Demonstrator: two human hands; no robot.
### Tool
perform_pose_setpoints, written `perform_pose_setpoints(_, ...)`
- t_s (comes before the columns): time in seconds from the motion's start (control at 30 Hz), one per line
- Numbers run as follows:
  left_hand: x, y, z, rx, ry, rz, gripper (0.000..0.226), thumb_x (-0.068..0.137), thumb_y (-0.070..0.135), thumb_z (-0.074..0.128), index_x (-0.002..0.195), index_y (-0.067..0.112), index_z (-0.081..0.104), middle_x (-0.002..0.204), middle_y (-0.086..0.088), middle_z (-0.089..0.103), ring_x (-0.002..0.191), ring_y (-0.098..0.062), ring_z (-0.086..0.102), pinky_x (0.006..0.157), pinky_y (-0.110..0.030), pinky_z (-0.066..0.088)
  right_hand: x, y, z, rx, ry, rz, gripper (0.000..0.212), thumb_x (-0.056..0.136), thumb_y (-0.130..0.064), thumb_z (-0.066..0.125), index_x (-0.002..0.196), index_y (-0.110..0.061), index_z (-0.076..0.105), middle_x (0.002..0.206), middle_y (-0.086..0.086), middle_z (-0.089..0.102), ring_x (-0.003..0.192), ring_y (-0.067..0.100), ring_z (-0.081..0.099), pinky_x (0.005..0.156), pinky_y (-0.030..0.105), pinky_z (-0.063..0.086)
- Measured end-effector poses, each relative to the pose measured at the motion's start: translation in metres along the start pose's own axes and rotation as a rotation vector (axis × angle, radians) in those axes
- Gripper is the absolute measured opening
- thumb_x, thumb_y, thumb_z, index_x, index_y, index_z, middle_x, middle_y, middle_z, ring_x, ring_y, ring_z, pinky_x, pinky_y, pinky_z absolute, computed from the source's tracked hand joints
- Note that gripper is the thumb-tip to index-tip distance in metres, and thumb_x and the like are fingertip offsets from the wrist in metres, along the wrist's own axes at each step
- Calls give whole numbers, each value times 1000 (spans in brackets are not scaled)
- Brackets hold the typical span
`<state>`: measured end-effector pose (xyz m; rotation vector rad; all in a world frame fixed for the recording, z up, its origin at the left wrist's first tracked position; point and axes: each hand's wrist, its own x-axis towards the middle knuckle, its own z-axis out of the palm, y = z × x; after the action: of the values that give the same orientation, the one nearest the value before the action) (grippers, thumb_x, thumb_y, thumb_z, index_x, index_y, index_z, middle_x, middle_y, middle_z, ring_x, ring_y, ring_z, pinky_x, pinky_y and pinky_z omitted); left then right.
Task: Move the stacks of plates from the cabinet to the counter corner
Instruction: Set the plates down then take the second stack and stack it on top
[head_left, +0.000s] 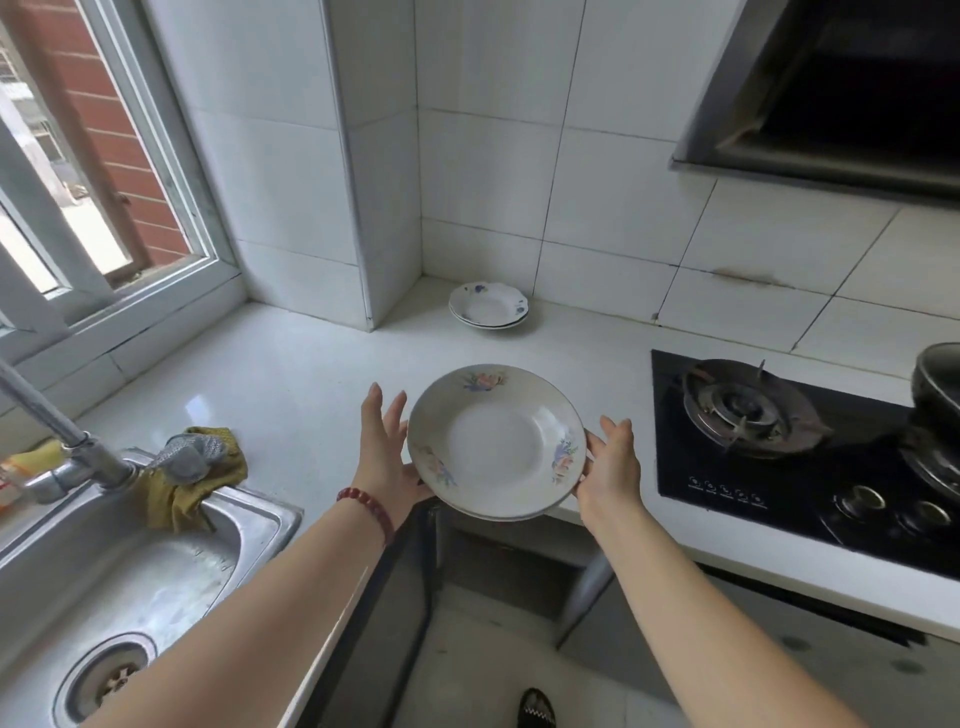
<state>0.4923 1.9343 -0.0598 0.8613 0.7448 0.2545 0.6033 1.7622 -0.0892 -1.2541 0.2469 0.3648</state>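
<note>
I hold a small stack of white plates with flower prints (497, 444) over the front edge of the white counter (291, 384). My left hand (384, 457) supports its left rim from below, fingers spread upward. My right hand (610, 467) grips the right rim. A second stack of scalloped white plates with blue flowers (488, 305) rests in the far counter corner against the tiled wall. The open cabinet (498, 566) gapes dark below the held stack.
A steel sink (156, 571) with a tap (62, 431) lies at the left, with a yellow cloth and a grey glove (192, 462) on its rim. A black gas hob (779, 441) with a dark pot (937, 384) sits at the right.
</note>
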Motion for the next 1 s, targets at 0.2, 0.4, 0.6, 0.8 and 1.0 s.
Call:
perform_pose_setpoints(0.2, 25, 17, 13, 0, 5, 25, 65, 81, 72, 27, 137, 41, 37, 153, 7, 26, 133, -38, 33, 88, -54, 37, 23, -15, 16, -9, -29, -1, 54, 97, -48, 18, 144, -24, 29, 146, 9, 41, 129, 32, 43, 96, 43, 36)
perform_pose_setpoints(0.4, 71, 33, 32, 8, -1, 20, 68, 79, 74, 27, 138, 40, 36, 153, 7, 27, 130, -39, 38, 94, -58, 38, 70, -34, 34, -2, -33, 26, 53, 97, -47, 19, 143, -24, 30, 145, 8, 43, 119, 29, 49, 91, 43, 37)
perform_pose_setpoints(0.6, 133, 54, 67, -12, -18, 28, 68, 77, 74, 30, 136, 42, 40, 151, 10, 31, 118, -34, 48, 78, -49, 45, 138, -62, 59, -10, -40, 35, 53, 96, -46, 21, 142, -23, 32, 142, 7, 46, 104, 24, 52, 86, 41, 41)
perform_pose_setpoints(0.8, 195, 74, 110, -45, -36, 48, 69, 74, 76, 30, 133, 43, 42, 149, 10, 33, 106, -33, 52, 77, -48, 47, 206, -99, 77, -46, -68, 20, 53, 96, -46, 21, 143, -23, 31, 144, 6, 45, 104, 24, 51, 88, 41, 41)
perform_pose_setpoints(1.0, 237, 87, 139, -43, -64, 74, 66, 75, 76, 31, 132, 45, 43, 146, 11, 37, 110, -32, 53, 75, -48, 50, 258, -121, 88, -66, -81, 25, 53, 97, -45, 22, 143, -22, 30, 144, 6, 44, 108, 25, 51, 89, 40, 41)
